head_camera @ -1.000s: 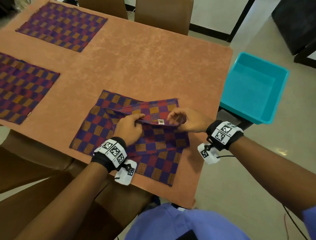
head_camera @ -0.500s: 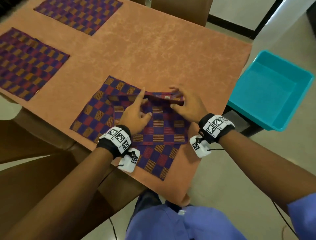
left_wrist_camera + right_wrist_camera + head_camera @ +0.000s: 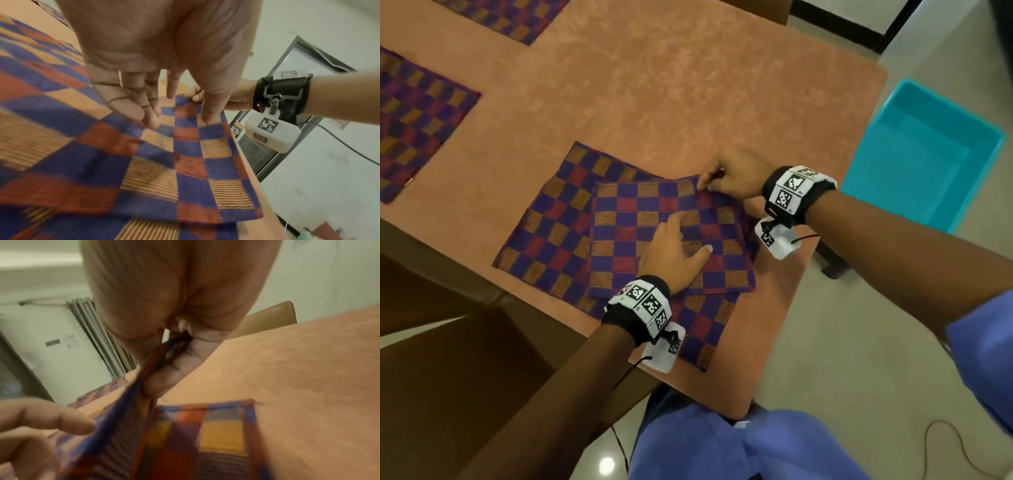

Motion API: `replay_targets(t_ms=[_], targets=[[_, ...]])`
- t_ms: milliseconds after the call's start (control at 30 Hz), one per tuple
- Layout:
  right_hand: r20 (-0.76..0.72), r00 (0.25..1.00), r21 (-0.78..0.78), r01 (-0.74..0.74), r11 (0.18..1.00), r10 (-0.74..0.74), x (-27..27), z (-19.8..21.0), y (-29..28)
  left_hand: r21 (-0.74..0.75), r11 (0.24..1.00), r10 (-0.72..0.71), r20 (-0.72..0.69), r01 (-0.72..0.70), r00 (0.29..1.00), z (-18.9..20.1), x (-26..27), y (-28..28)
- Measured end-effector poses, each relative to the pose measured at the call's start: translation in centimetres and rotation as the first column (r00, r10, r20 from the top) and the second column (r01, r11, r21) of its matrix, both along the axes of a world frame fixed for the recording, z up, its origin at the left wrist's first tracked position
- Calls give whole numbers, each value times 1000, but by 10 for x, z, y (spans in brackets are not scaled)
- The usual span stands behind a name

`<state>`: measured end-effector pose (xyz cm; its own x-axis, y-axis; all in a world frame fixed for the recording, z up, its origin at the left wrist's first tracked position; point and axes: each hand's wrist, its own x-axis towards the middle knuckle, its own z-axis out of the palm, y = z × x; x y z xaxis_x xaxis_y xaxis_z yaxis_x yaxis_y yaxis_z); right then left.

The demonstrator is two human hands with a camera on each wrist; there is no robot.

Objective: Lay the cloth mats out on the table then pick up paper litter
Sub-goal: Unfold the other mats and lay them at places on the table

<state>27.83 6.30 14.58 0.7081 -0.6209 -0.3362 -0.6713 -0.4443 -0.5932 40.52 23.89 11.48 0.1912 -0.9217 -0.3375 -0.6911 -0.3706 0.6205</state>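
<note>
Two purple, red and orange checked cloth mats lie stacked near the table's front edge. The lower mat [image 3: 544, 240] is flat; the top mat [image 3: 647, 219] lies spread over its right part. My left hand [image 3: 688, 236] presses flat on the top mat with straight fingers [image 3: 148, 113]. My right hand [image 3: 705, 181] pinches that mat's far right corner, and the right wrist view shows its raised edge [image 3: 131, 394] held between thumb and fingers [image 3: 180, 366]. No paper litter is in view.
Two more checked mats lie flat on the orange-covered table [image 3: 688, 85], one at the left [image 3: 417, 120] and one at the far left corner [image 3: 506, 17]. A teal plastic bin [image 3: 928, 154] stands off the table's right edge. Brown chairs [image 3: 448, 359] sit at the near left.
The top mat, bunched in a fold between both hands before, now lies spread open. My left hand went from gripping the fold to pressing flat; my right hand moved to the far corner.
</note>
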Motion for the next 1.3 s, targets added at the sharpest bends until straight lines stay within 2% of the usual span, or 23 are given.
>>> replay_targets(t_ms=[100, 200, 300, 400, 500, 567, 633, 733, 800, 900, 967, 1067, 1100, 1133, 1167, 1200, 1267, 1300], targets=[[137, 989, 49, 56, 997, -62, 18, 32, -13, -105, 967, 216, -153, -233, 964, 20, -11, -18], [259, 954, 102, 127, 987, -150, 36, 61, -14, -146, 876, 396, -325, -460, 859, 45, -25, -44], [360, 901, 201, 177, 963, -241, 46, 84, -13, -203, 816, 463, -331, -541, 822, 69, -29, -68], [411, 874, 245, 168, 955, -260, 49, 103, -13, -274, 790, 486, -266, -549, 832, 83, -22, -87], [481, 831, 234, 185, 955, -279, 50, 119, -23, -371, 794, 449, -176, -482, 876, 92, -6, -103], [549, 775, 189, 249, 950, -313, 45, 132, -37, -432, 804, 397, -120, -408, 910, 97, 10, -111], [616, 667, 197, 385, 902, -420, 33, 142, -60, -484, 806, 365, -46, -340, 930, 100, 30, -116], [654, 473, 326, 527, 784, -590, 8, 148, -91, -492, 841, 327, 124, -228, 937, 106, 58, -132], [649, 425, 376, 541, 752, -631, -6, 146, -101, -506, 851, 285, 221, -140, 932, 111, 75, -148], [667, 386, 352, 591, 726, -637, -28, 137, -110, -557, 830, 201, 354, 34, 913, 126, 96, -180], [686, 293, 369, 648, 666, -666, -46, 129, -114, -532, 840, 165, 444, 110, 881, 136, 107, -200], [648, 110, 501, 684, 530, -754, -81, 107, -112, -463, 866, 76, 491, 187, 868, 136, 119, -223], [624, 75, 548, 667, 504, -778, -91, 98, -107, -442, 863, 30, 528, 244, 849, 132, 121, -225], [599, 73, 564, 668, 485, -797, -101, 87, -100, -428, 849, -14, 571, 311, 821, 128, 121, -225], [584, 126, 524, 695, 492, -802, -110, 74, -93, -428, 824, -50, 598, 371, 800, 125, 120, -226], [553, 253, 402, 754, 520, -794, -117, 64, -86, -442, 799, -71, 605, 408, 793, 123, 119, -225], [406, 547, 35, 791, 610, -732, -127, 47, -72, -466, 770, -90, 595, 434, 799, 119, 119, -226], [352, 627, -121, 767, 630, -695, -130, 39, -69, -471, 771, -86, 589, 428, 803, 118, 120, -227]])
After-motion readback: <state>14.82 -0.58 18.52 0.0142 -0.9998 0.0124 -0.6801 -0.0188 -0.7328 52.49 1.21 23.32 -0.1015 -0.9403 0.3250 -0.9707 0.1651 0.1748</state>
